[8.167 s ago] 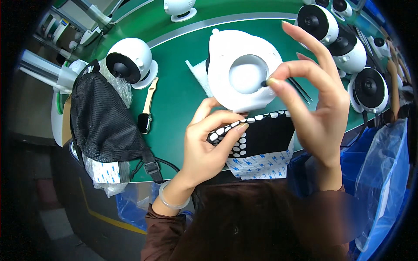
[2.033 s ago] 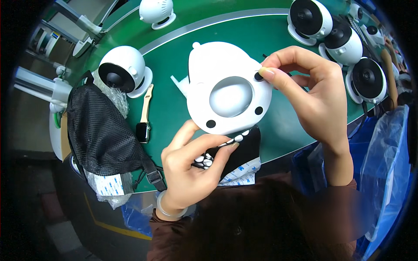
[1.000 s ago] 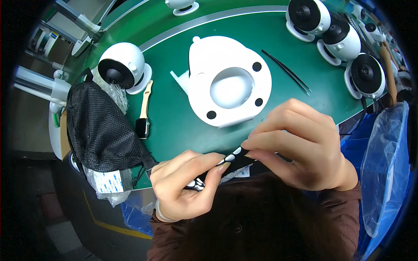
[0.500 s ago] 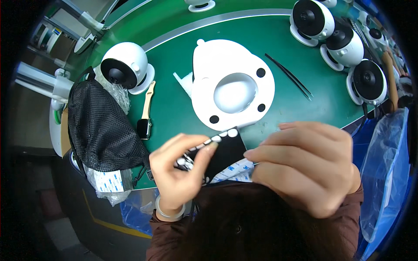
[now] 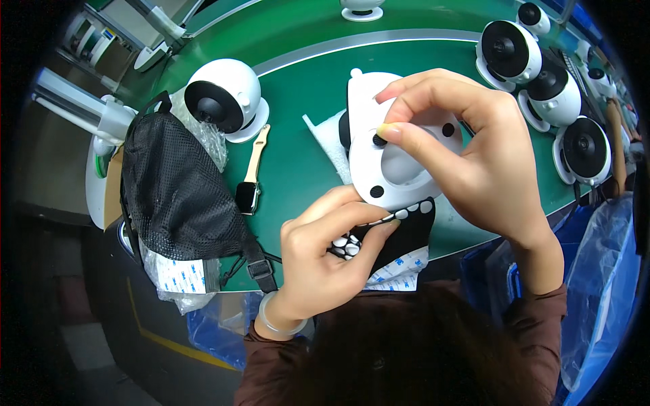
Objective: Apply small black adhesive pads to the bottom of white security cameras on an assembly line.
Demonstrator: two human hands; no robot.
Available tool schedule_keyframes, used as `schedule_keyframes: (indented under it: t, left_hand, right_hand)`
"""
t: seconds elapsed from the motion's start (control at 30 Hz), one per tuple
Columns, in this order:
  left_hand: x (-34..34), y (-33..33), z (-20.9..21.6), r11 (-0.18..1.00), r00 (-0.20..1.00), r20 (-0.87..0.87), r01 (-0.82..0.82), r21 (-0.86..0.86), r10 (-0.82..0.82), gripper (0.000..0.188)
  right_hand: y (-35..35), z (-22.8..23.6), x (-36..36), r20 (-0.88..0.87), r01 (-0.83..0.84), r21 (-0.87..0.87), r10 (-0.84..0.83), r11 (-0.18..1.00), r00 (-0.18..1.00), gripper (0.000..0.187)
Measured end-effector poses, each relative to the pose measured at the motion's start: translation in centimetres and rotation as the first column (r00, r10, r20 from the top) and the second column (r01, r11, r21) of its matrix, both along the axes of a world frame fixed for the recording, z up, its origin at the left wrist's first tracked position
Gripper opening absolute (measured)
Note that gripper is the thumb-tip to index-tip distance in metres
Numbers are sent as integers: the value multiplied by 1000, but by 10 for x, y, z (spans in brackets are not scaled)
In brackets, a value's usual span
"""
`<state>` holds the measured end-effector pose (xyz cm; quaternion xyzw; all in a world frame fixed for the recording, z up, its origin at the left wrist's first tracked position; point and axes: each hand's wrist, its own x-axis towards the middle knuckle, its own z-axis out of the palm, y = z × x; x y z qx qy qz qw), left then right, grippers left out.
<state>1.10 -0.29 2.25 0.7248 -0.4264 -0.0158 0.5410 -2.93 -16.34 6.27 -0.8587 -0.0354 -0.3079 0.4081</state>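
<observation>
A white rounded device (image 5: 364, 162) with an oval hollow lies bottom up on the green bench, with round black pads on its underside. Over its left part, my right hand (image 5: 467, 135) pinches a small round black pad (image 5: 378, 139) between thumb and forefinger. I cannot tell whether that pad touches the surface. My left hand (image 5: 332, 243) is closed on a black adhesive sheet (image 5: 393, 245), just below the device. White round spots line the sheet's upper edge, and its folded part shows a white backing with blue print.
A smartwatch (image 5: 248, 196) and a black mesh bag (image 5: 179, 189) lie to the left, near a white ball-shaped camera (image 5: 227, 95). More such cameras (image 5: 508, 51) stand at the right. White foam (image 5: 332, 143) sits beside the device. Blue bins with clear liners (image 5: 596, 271) stand lower right.
My right hand has moved up and left from beside the sheet to above the device, bringing a black pad. The whole scene has shifted rightward in view. My left hand still grips the sheet.
</observation>
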Motion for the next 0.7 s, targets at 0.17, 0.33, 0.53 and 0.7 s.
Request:
schedule_keyframes:
  t: [0.17,0.33,0.53,0.7]
  left_hand:
    - [1,-1,-3,1000,1000,19,-1,-20,1,12]
    - [2,-3,-3,1000,1000,20,6,-23,-5,12]
    - [5,-3,-4,999,999,31,12,-33,-11,11]
    - [6,3,-4,998,1000,-4,30,-60,-31,12]
  right_hand:
    - [1,0,2,-46,37,-36,-38,999,998,10]
    - [4,2,2,-49,66,-39,-67,997,997,9]
    - [-2,5,4,-43,89,-164,-98,982,994,11]
    - [-22,17,22,-193,-297,-140,268,945,944,27]
